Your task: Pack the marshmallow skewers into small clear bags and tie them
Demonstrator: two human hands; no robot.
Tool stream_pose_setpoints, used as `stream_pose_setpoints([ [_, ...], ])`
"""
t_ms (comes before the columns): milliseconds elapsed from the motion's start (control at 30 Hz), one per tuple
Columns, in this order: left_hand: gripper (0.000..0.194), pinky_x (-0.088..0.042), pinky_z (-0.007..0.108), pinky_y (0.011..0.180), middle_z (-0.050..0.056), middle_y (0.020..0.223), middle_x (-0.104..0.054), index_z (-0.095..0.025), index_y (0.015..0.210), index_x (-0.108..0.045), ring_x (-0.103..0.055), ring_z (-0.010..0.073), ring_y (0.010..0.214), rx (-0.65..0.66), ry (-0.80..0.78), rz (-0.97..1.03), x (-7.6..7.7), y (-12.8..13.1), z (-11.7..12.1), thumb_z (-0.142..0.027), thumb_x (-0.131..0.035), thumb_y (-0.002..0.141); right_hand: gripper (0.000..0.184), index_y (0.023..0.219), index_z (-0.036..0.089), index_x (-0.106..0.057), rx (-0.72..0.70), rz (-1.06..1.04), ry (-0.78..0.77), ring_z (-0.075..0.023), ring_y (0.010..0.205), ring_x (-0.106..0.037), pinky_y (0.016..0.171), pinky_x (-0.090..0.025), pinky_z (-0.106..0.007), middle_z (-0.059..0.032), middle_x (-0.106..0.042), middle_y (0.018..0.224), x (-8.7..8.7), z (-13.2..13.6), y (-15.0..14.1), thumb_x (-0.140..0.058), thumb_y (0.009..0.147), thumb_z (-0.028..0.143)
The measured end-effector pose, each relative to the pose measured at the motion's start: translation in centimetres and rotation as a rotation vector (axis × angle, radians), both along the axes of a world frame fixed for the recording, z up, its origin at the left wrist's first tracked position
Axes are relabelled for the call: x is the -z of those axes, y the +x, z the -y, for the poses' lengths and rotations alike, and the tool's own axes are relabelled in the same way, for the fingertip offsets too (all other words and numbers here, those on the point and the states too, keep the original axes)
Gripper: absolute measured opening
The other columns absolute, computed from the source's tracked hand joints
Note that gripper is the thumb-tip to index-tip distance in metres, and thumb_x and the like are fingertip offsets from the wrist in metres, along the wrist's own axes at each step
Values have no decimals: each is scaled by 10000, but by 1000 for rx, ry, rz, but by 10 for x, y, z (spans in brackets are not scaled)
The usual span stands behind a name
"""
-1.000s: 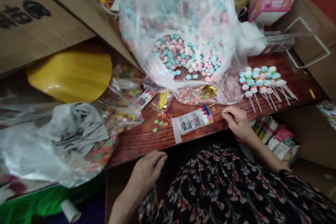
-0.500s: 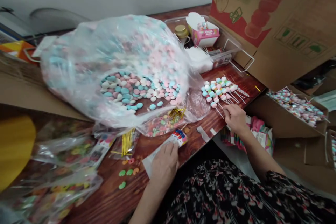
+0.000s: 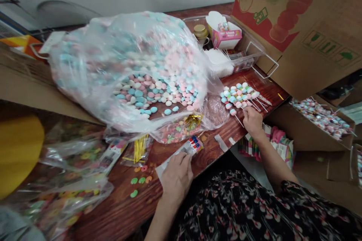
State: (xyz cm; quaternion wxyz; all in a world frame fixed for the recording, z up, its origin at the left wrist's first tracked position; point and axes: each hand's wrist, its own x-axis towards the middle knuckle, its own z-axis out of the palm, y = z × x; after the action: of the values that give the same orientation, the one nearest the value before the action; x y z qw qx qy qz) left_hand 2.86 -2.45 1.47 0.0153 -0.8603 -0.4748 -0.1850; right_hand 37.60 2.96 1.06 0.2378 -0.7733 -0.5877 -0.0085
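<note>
Candy lollipops (image 3: 239,96) lie on the surface (image 3: 121,203), right of frame centre; candy ends point upper left, sticks lower right, long axes diagonal. Right hand (image 3: 253,121) at the sticks, fingers drawn in; cannot tell whether they grip one. A second earlier it was left of the sticks, at the surface edge. Left hand (image 3: 177,173), then off the surface, now covers part of a printed packet (image 3: 195,144), lower centre; its grip cannot be told. Packet's long axis runs lower left to upper right, coloured end uppermost. Large candy bag (image 3: 127,45): upper left to centre.
</note>
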Motion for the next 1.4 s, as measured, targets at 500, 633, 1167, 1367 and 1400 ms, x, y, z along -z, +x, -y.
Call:
stream_pose_setpoints([
  [500,194,-481,306,755,66,901,-707,-175,902,-716,-612,177,815,-67,-222,340,3,-5,4,-246,-538,927,194,849,190,-645,-818,46,-185,-141,693,-551,657,-374,-263,-35,-642,776,-87,40,1,-461,910,199],
  [633,228,-474,309,764,65,897,-703,-174,883,-714,-608,178,808,-67,-236,317,-1,-4,3,-252,-508,940,150,785,193,-639,-843,317,-293,-134,609,-482,583,-268,-291,-30,-619,716,-123,29,-9,-502,812,136],
  [1167,220,-466,316,747,56,851,-684,-190,818,-695,-597,189,808,-127,-152,218,1,7,7,-252,-514,926,189,694,205,-566,-1110,504,-385,-146,588,-440,588,-227,-338,-57,-603,678,-154,19,-72,-520,819,72],
  [1367,196,-457,318,750,61,851,-680,-190,825,-696,-589,199,814,-133,-135,217,5,6,6,-235,-528,916,238,639,213,-566,-1088,496,-423,-170,623,-469,621,-270,-353,-66,-582,655,-154,21,-73,-520,847,104],
  [1400,193,-456,316,748,59,849,-680,-191,823,-697,-591,198,810,-134,-131,218,5,6,6,-236,-533,915,250,628,217,-555,-1081,430,-418,-169,622,-466,624,-274,-354,-62,-570,640,-153,21,-72,-514,854,118],
])
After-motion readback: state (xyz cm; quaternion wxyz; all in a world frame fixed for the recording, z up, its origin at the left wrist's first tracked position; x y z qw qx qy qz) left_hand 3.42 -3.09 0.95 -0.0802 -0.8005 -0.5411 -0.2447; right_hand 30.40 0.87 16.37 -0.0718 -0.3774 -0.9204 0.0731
